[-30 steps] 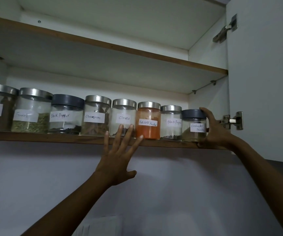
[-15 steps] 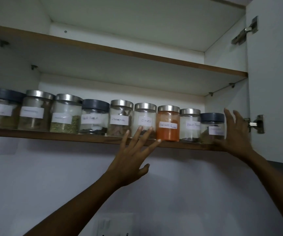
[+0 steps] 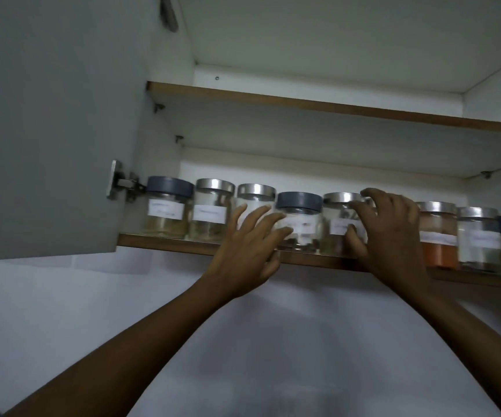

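A row of labelled glass spice jars stands on the wooden shelf (image 3: 165, 243) of an open wall cabinet. My left hand (image 3: 247, 248) reaches up with straight, spread fingers that lie against the front of the grey-lidded jar (image 3: 299, 203) and its left neighbour (image 3: 255, 192). My right hand (image 3: 393, 236) curls over a jar between a silver-lidded jar (image 3: 338, 224) and the orange-powder jar (image 3: 440, 254). Its fingers hook over the top and its thumb sits at the left side. The hand hides nearly all of that jar. The labels are too blurred to read.
The open left cabinet door (image 3: 47, 130) hangs on a hinge (image 3: 122, 183) beside the leftmost jar (image 3: 166, 212). An upper shelf (image 3: 303, 103) holds nothing in view. More jars (image 3: 479, 236) continue to the right edge. A white wall lies below the shelf.
The view has swung left, so the left door shows now. My right hand left the far-right grey-lidded jar and moved several jars left. My left hand shifted left to the grey-lidded jar.
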{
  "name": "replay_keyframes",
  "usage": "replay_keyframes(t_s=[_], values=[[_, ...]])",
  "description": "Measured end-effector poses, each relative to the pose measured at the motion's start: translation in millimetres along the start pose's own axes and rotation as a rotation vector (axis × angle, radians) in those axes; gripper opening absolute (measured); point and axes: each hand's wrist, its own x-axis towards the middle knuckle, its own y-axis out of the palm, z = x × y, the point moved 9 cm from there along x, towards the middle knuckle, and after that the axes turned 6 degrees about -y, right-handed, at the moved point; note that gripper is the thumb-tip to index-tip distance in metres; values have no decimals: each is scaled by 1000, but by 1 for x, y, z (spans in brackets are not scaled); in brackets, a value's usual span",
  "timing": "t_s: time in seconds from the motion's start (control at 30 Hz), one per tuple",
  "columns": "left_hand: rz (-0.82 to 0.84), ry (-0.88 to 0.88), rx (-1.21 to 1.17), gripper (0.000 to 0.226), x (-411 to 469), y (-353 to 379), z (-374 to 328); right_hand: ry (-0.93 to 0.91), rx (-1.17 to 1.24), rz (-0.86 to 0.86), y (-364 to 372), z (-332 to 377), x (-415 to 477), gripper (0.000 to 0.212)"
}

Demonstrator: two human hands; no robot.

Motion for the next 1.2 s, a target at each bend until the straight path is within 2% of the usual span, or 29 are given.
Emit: replay_keyframes(t_s=[0.2,0.27,0.33,0.43,0.63,0.73,0.87,1.03,1.2], values=[[-5,-130,7,56,-12,-23,86,-41,68,60,15,82,39,40],[-19,-232,-12,62,-5,-36,120,-86,91,90,20,108,53,46],[0,-378,-67,55,11,-47,161,-138,122,121,25,132,70,51],[174,-522,-46,40,34,-50,210,-171,201,208,33,159,99,56],[589,-476,154,30,31,-18,218,-263,113,612,73,183,132,70],[636,-448,151,31,27,-10,219,-318,109,724,91,191,132,55],[761,-532,25,30,35,-4,233,-326,130,691,90,192,143,35],[894,-572,-22,26,50,5,239,-342,107,683,88,191,156,24],[927,-572,14,27,46,26,240,-320,47,709,113,194,162,24]])
